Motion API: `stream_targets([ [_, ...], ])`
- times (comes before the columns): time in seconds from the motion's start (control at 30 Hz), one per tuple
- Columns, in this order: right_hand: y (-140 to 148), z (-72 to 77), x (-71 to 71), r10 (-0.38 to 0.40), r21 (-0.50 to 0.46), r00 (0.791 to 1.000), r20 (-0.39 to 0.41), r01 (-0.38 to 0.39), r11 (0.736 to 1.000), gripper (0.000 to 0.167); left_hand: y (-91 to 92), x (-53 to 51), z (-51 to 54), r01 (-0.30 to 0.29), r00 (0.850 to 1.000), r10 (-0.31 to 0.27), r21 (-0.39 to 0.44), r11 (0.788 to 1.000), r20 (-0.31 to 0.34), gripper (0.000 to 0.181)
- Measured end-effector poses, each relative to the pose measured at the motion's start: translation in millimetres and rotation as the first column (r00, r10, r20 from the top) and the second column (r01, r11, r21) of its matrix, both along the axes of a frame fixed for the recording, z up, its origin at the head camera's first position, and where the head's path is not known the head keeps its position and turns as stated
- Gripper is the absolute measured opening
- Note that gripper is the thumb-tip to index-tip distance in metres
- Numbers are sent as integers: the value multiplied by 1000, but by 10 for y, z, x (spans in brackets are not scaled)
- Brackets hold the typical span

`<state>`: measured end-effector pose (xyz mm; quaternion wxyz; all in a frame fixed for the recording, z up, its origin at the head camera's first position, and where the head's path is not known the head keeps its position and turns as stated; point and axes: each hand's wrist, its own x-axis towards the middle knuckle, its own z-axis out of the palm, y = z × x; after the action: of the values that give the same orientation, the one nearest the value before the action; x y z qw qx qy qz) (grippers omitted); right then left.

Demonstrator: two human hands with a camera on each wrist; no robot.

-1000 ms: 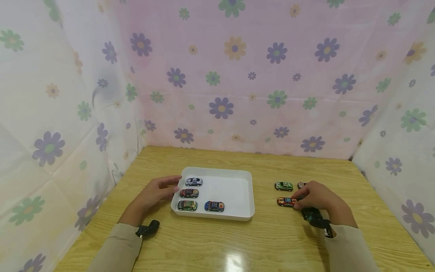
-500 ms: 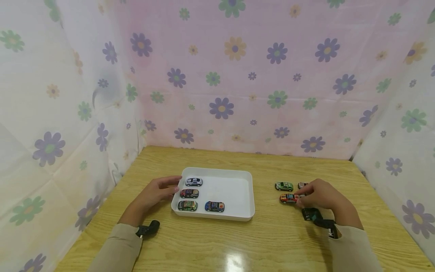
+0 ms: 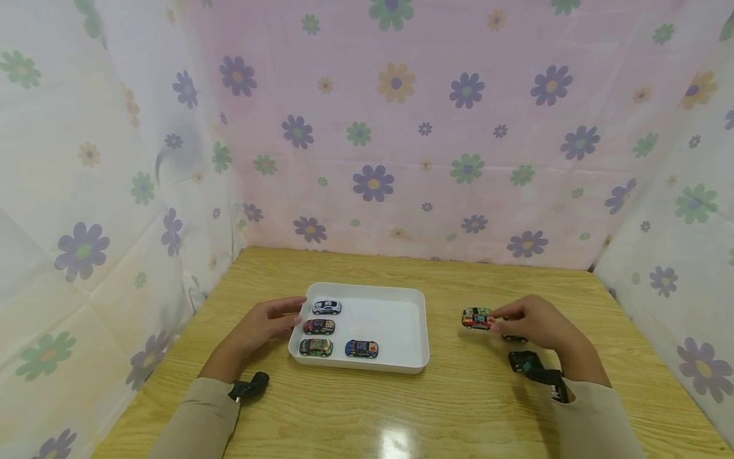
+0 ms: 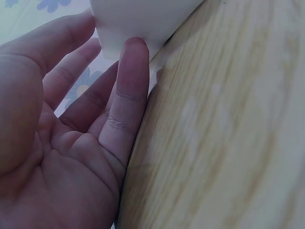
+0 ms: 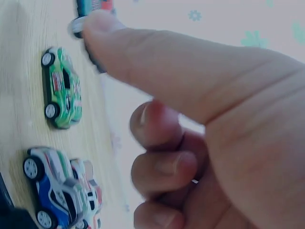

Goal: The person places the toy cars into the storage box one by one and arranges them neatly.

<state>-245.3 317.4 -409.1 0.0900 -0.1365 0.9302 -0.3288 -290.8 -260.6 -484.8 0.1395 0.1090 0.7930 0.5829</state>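
Observation:
In the head view my right hand (image 3: 536, 324) pinches a red toy car (image 3: 476, 321) between thumb and fingers, overlapping a green car (image 3: 484, 310) behind it. The right wrist view shows my thumb against the held car (image 5: 85, 6), with the green car (image 5: 63, 88) on the table. My left hand (image 3: 266, 328) touches the left side of the white tray (image 3: 395, 367), fingers loosely extended; the left wrist view shows those fingers (image 4: 133, 71) by the tray wall (image 4: 138, 19). Inside the tray are a white car (image 3: 327, 307), a dark red one (image 3: 319, 326), a green one (image 3: 316, 347) and a blue one (image 3: 362, 349).
Partly under my right hand lies another car (image 3: 515, 338). The right wrist view has a blue and white car (image 5: 55, 188) beside a white and red one (image 5: 89, 183). Flowered cloth (image 3: 424, 217) surrounds the wooden table (image 3: 344, 408) at the back and sides.
The red car has come off the table in my right hand and moved away from me and slightly left, now covering part of the green car. My left hand and the tray have stayed put.

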Motion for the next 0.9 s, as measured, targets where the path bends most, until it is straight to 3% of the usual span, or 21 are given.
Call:
stream_targets([
  [0.43, -349, 28, -40, -40, -2, 989, -139, 40, 999, 34, -6, 5, -3, 11, 1000, -11, -4, 1000, -10, 61],
  [0.9, -756, 0, -100, -37, -126, 988, -153, 18, 992, 32, -12, -11, -41, -10, 1000, 10, 9, 1000, 6, 56],
])
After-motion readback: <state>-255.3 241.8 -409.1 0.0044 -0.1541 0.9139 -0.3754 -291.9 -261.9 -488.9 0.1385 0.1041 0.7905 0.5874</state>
